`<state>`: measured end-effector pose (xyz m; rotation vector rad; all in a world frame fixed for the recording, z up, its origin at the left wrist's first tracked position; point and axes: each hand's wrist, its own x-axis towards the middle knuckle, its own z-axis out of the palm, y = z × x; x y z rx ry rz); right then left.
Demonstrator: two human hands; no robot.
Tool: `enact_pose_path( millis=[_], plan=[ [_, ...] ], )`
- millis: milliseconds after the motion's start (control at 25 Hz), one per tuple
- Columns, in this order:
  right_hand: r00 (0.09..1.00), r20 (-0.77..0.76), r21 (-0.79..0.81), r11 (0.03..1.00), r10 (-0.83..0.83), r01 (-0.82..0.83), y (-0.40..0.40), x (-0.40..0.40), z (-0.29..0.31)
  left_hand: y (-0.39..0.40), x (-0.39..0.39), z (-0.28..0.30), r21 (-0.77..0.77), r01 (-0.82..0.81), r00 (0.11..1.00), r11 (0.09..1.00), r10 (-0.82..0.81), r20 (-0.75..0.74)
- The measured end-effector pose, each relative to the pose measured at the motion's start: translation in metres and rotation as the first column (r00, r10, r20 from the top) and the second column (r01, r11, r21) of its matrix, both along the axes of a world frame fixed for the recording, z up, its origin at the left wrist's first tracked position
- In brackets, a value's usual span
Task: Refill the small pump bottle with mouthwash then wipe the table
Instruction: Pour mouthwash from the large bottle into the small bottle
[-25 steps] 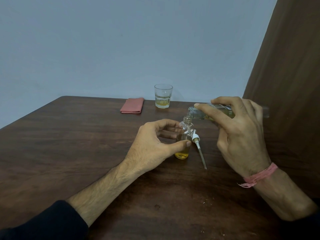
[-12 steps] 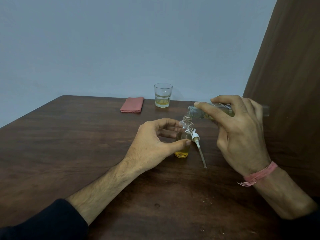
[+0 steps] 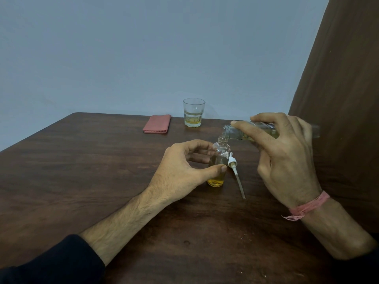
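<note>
Little has changed over the last second. The left hand [image 3: 180, 171] still pinches the small pump bottle [image 3: 219, 162], upright on the bench [image 3: 82, 181], amber pooled low inside. Just right of it lies the removed pump [image 3: 235, 173]. Above its neck, right hand [image 3: 287, 158] fingers keep gripping the tilted mouthwash bottle [image 3: 242, 131]; pouring continues. Beyond lie the cloth [image 3: 157, 124] and glass [image 3: 193, 112].

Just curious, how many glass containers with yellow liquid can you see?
3: the small bottle in the left hand, the large bottle tilted in the right hand, the tumbler behind.
</note>
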<state>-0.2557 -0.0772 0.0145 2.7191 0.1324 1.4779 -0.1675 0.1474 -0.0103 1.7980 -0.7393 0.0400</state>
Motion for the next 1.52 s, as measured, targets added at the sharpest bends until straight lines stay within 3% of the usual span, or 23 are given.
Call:
enact_pose_path(
  millis=[1520],
  plan=[
    [1.000,0.009,-0.006,1.000,0.001,-0.001,-0.0001,-0.0003,0.0003,0.0002,0.0005,-0.0008,-0.006,0.021,0.999,1.000,-0.021,-0.048]
  ],
)
